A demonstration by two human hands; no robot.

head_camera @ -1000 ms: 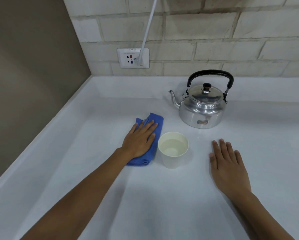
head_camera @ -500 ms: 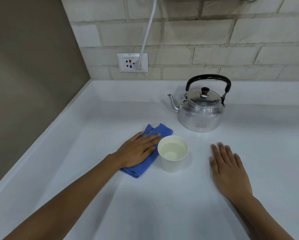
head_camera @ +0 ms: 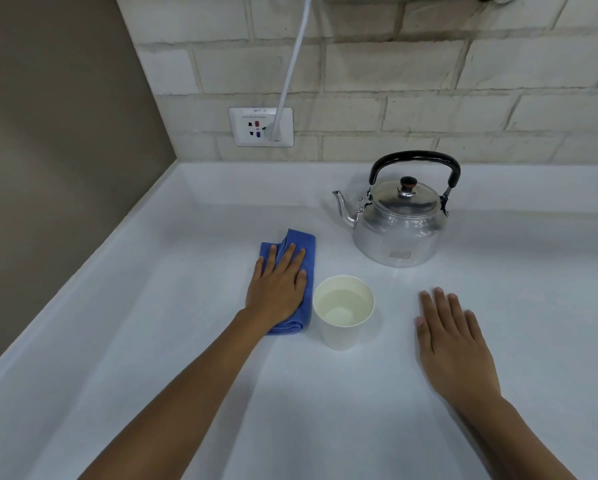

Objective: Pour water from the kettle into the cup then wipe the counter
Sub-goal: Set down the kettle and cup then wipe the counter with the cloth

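Note:
A shiny metal kettle (head_camera: 399,230) with a black handle stands upright at the back of the white counter (head_camera: 152,341), spout pointing left. In front of it sits a white paper cup (head_camera: 342,315) holding water. My left hand (head_camera: 278,287) presses flat on a folded blue cloth (head_camera: 301,244) just left of the cup, fingers spread. My right hand (head_camera: 453,341) rests flat and open on the counter to the right of the cup, holding nothing.
A brick wall runs along the back with a white socket (head_camera: 261,126) and a white cable (head_camera: 292,64) plugged into it. A brown side wall (head_camera: 48,150) closes off the left. The counter has a raised rim at left and back.
My left hand slid the cloth right toward the cup, then back to the left and away from me. The right hand, cup and kettle stayed put.

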